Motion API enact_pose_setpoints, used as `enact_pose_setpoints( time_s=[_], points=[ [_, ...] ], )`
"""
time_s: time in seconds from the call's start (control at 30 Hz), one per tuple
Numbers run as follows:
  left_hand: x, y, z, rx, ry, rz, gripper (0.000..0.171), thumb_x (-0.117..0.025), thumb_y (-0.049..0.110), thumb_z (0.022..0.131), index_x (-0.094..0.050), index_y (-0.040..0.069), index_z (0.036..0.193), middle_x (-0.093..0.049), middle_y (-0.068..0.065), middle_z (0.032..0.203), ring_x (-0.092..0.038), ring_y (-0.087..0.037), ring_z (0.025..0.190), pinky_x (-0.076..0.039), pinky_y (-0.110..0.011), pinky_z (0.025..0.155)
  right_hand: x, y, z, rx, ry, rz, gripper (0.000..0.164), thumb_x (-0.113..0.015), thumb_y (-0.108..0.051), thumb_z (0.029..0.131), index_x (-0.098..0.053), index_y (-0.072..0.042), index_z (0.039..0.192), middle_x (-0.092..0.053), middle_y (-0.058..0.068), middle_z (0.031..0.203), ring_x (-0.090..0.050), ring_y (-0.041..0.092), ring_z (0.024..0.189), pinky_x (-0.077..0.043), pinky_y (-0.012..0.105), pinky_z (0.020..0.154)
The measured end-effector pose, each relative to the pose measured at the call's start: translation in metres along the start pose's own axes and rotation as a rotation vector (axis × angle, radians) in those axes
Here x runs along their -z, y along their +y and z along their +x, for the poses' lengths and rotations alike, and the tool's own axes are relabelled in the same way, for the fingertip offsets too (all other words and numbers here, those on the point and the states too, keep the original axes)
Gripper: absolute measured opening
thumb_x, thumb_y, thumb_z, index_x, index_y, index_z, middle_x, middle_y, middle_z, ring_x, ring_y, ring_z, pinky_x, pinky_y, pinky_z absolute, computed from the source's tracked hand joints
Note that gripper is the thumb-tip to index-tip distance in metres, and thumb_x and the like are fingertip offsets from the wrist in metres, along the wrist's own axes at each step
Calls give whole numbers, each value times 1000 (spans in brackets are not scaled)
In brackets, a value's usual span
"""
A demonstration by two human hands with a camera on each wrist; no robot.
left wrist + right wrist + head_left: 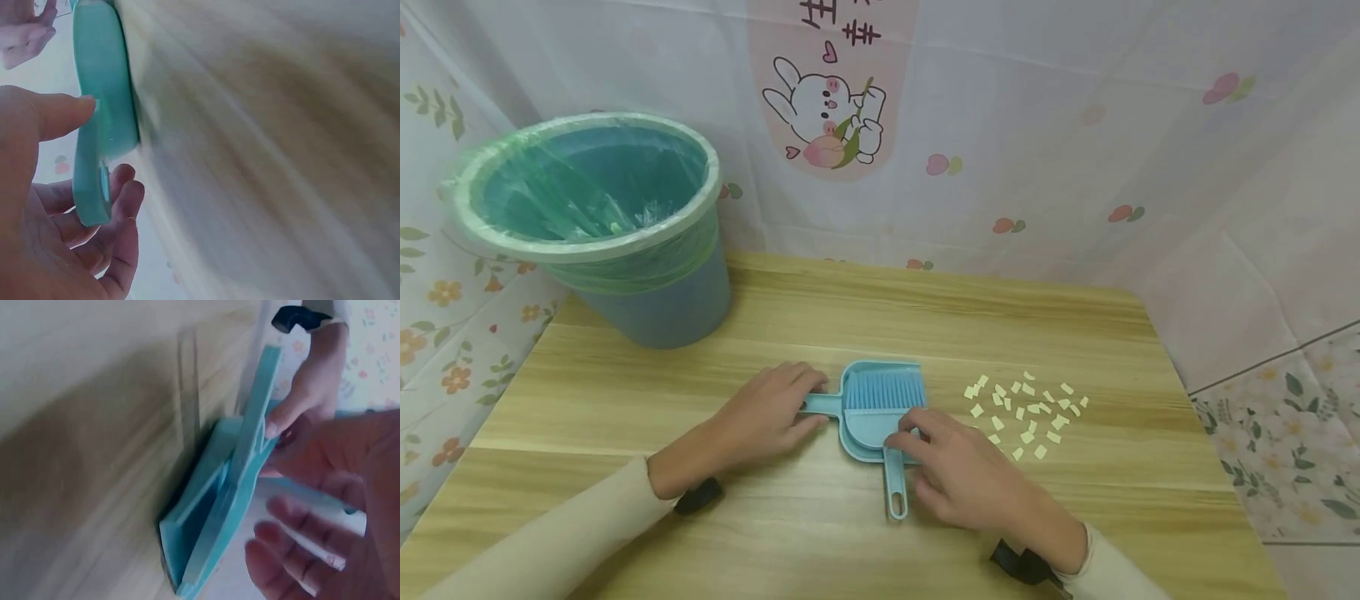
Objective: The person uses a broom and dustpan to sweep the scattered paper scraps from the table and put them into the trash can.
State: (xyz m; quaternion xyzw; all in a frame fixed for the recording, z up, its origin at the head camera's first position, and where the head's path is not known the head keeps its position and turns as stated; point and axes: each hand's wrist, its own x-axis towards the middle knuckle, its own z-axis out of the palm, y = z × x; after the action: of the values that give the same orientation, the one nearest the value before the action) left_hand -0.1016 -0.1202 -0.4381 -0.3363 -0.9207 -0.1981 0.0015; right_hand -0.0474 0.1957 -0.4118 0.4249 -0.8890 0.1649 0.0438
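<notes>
A light blue dustpan (861, 451) lies on the wooden table with a matching hand brush (880, 423) nested on it, its bristles (886, 390) pointing away from me. My left hand (775, 408) grips the dustpan's handle (90, 169), thumb on one side and fingers curled along the other. Over the brush is my right hand (958, 467), its fingertips right at the top of the brush handle (896, 487). In the right wrist view several of its fingers (300, 540) are spread loosely beside the brush. Small pale yellow paper scraps (1028, 437) lie scattered just right of the dustpan.
A blue bin (670, 312) with a green plastic liner (647, 271) stands at the table's back left. Behind the wooden table (820, 542) hangs a white patterned cloth (1037, 125) with a rabbit picture. Another floral cloth (445, 350) covers the left side.
</notes>
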Motion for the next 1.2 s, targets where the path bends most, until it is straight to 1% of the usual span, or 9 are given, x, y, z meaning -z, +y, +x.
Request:
enact_pose_setpoints(
  time_s=[0.1,0.23,0.33,0.47,0.63,0.73,0.9,1.07,1.2],
  points=[
    [1,1,5,-19,-20,32,52,-79,36,103,-66,-1,138,-70,-10,126,-67,-30,116,-54,-51,102,2,5,0,96,-66,-39,52,-77,-3,79,-74,-20,129,-60,-3,122,-56,14,98,-50,25,73],
    [2,3,10,-24,-50,58,51,-80,37,102,-67,1,135,-70,-11,127,-66,-31,118,-54,-51,103,0,8,3,196,-108,-85,54,-82,-5,81,-75,-22,132,-60,0,125,-56,16,99,-53,27,79],
    [2,4,13,-24,-71,70,45,-80,35,101,-70,2,130,-71,-11,123,-67,-30,115,-55,-50,102,-3,8,7,242,-130,-126,51,-83,-7,84,-75,-25,132,-59,0,125,-55,17,100,-53,28,82],
    [2,8,19,-4,-118,78,41,-82,32,100,-73,1,126,-73,-12,119,-69,-30,111,-56,-49,101,-5,9,11,288,-150,-197,51,-88,-9,85,-77,-30,130,-58,0,125,-53,18,104,-53,29,83],
    [3,11,25,17,-170,77,44,-82,33,100,-73,-2,126,-74,-16,118,-71,-34,112,-57,-51,101,-6,11,16,355,-141,-272,38,-87,-17,92,-78,-34,125,-55,-1,116,-51,17,98,-51,26,77],
    [3,11,28,10,-176,77,45,-81,32,100,-73,-5,125,-75,-17,118,-72,-36,112,-58,-52,100,-6,11,18,383,-142,-309,31,-84,-21,96,-78,-36,122,-54,-1,114,-48,16,94,-48,25,74],
    [1,10,31,-7,-173,81,43,-81,29,98,-75,-6,123,-76,-18,116,-75,-36,111,-60,-52,96,-6,12,21,422,-130,-354,24,-82,-26,97,-78,-36,118,-53,-1,115,-47,16,92,-47,24,71],
    [3,11,31,-10,-178,80,38,-80,29,99,-77,-3,118,-78,-17,112,-77,-34,103,-62,-52,85,-5,12,24,450,-127,-373,19,-81,-26,96,-79,-35,113,-51,-1,112,-46,15,90,-46,24,69],
    [3,12,31,-15,-184,78,33,-80,28,100,-77,-2,114,-79,-16,110,-77,-32,97,-63,-51,80,-4,12,26,462,-127,-390,21,-83,-22,94,-79,-35,109,-50,-1,112,-46,15,89,-46,24,68]
  ],
)
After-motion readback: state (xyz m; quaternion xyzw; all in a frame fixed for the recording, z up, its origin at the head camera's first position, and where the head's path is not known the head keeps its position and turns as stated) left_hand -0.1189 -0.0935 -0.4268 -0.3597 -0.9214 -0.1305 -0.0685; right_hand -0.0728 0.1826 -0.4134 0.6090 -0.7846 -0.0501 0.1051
